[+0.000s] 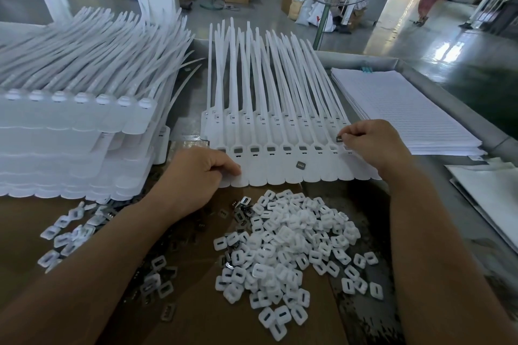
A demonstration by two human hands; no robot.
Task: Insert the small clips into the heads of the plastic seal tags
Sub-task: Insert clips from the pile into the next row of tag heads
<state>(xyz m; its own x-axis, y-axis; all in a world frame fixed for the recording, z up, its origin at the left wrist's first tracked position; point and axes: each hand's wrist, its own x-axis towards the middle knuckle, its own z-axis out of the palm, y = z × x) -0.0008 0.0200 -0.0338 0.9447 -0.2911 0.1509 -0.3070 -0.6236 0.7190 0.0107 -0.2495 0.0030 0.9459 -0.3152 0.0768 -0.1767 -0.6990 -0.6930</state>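
Our right hand (372, 145) pinches a dark clip (339, 138) just over a head at the right end of the tags (280, 173). They lie in a joined row mid-table, tails pointing away from us. Several heads to its left already show dark clips seated. A spare clip (300, 165) lies loose on the row. Our left hand (201, 173), fingers curled, holds the row's left end, so the hands are well apart. Nearer us sits a heap of caps (288, 246), a stack (70, 134) of more tags stands left, and paper (406, 109) lies right.

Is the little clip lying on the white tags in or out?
Out. The clip lies loose on the flat tags, in no slot.
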